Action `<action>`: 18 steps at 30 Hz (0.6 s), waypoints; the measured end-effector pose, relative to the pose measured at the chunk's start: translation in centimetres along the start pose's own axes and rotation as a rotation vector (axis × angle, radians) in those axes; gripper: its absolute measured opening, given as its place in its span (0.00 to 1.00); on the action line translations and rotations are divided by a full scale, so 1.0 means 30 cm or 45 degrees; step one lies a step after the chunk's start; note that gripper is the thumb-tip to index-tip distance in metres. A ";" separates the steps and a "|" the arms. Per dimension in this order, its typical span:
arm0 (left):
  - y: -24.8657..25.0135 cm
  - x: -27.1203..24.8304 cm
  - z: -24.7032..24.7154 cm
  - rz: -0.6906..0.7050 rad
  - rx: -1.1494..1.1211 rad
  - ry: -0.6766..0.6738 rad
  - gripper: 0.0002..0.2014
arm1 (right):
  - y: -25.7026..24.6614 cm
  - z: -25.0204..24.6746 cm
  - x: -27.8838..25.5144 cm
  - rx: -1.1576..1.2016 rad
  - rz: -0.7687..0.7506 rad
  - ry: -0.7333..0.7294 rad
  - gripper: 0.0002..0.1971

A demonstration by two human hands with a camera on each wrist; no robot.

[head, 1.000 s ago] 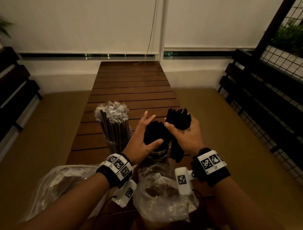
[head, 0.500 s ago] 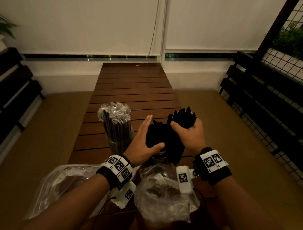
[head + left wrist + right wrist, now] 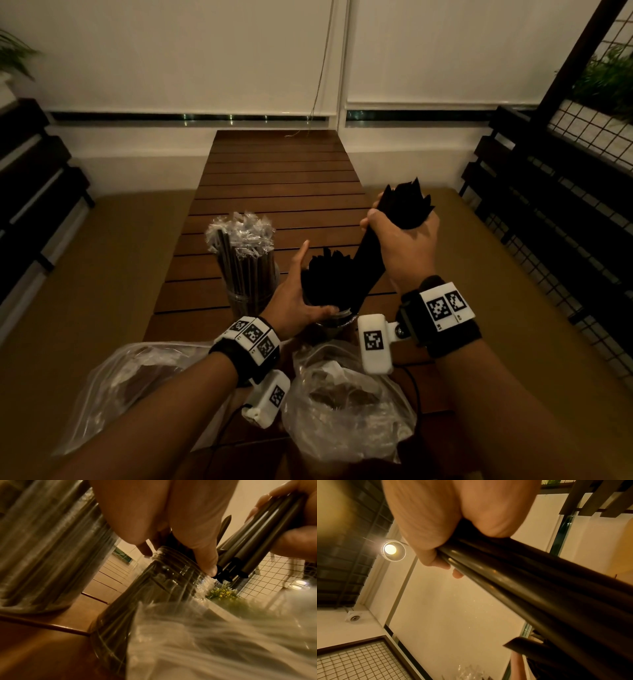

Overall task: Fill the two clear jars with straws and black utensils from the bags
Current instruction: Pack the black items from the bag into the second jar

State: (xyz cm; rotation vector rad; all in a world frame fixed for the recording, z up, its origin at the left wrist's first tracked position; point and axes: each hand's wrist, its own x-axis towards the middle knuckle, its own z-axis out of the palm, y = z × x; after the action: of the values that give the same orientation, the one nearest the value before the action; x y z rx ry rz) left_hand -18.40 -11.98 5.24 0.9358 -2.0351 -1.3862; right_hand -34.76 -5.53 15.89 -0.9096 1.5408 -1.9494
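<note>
A clear jar (image 3: pixel 247 303) packed with wrapped straws (image 3: pixel 245 253) stands on the slatted wooden table (image 3: pixel 281 178). Right of it, a second clear jar (image 3: pixel 337 318) holds upright black utensils (image 3: pixel 323 274). My left hand (image 3: pixel 296 291) cups those utensils with straight fingers, and its thumb (image 3: pixel 206 561) lies on the jar's rim (image 3: pixel 173 555). My right hand (image 3: pixel 402 240) grips a bundle of black utensils (image 3: pixel 406 205), tilted, with its lower ends (image 3: pixel 228 574) at the jar's mouth. The right wrist view shows the bundle (image 3: pixel 530 588) running through my fist.
Two crumpled clear plastic bags lie at the table's near end, one on the left (image 3: pixel 126 387) and one under my wrists (image 3: pixel 349 414). Dark slatted benches (image 3: pixel 30 192) and a wire-mesh screen (image 3: pixel 589 144) flank the table. Bare slats stretch beyond the jars.
My right hand has lifted its bundle up and to the right, so it now slants down to the jar's mouth. The left hand has stayed at the jar, its fingers drawn closer together.
</note>
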 end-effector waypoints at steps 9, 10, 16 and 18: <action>0.000 0.007 -0.005 0.037 0.120 -0.039 0.57 | 0.054 0.070 -0.018 0.050 0.013 0.386 0.22; -0.001 0.007 -0.004 0.047 0.126 -0.039 0.56 | 0.056 0.074 -0.020 0.055 0.007 0.422 0.25; -0.010 0.010 -0.023 0.072 0.119 -0.193 0.62 | 0.074 0.074 -0.017 0.056 0.010 0.500 0.29; -0.008 0.014 -0.020 0.057 0.098 -0.194 0.62 | 0.081 0.072 -0.013 0.048 0.017 0.483 0.27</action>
State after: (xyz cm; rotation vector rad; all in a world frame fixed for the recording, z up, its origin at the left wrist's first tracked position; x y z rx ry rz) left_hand -18.18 -12.71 5.24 0.8333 -2.2226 -1.4015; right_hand -32.95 -7.22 13.76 -0.5305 1.6978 -2.2266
